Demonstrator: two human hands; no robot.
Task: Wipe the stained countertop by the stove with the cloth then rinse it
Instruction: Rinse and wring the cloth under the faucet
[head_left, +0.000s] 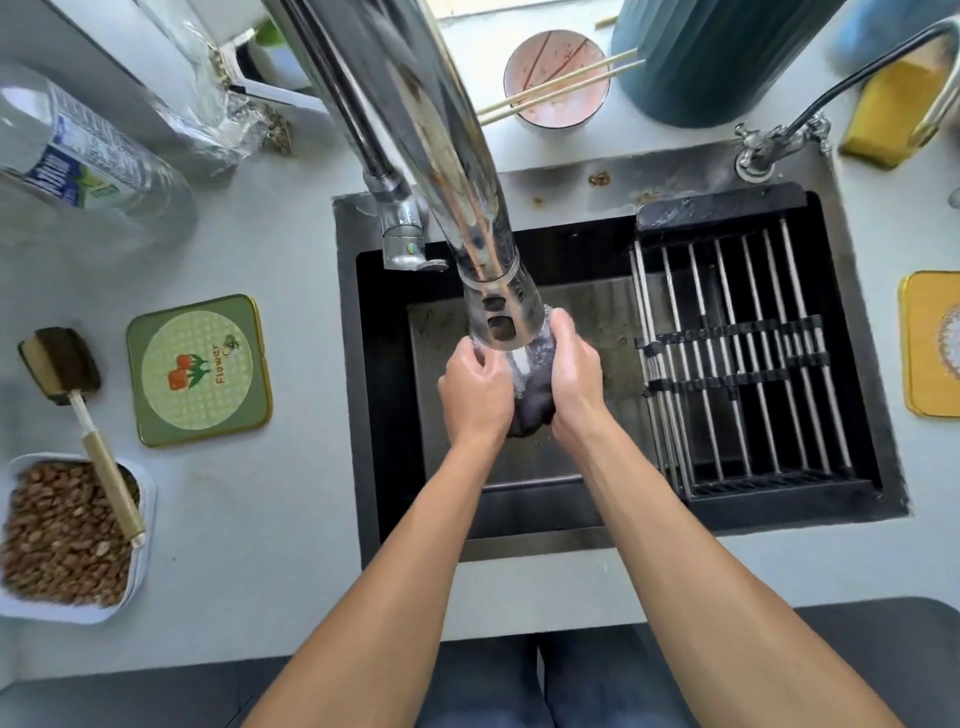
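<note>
A dark grey cloth (535, 395) is bunched between both my hands over the black sink (519, 535). My left hand (475, 389) grips its left side and my right hand (571, 374) wraps its right side. The chrome tap (441, 156) arcs over the basin, its spout ending right above the cloth. Water runs from the spout onto the cloth and foams white at its top. Most of the cloth is hidden by my fingers.
A black drying rack (737, 364) with metal bars fills the sink's right half. On the left counter lie a green coaster (197, 369), a brush (78, 410) resting on a tray of nuts (62, 540), and a plastic bottle (78, 156). A bowl with chopsticks (556, 83) stands behind.
</note>
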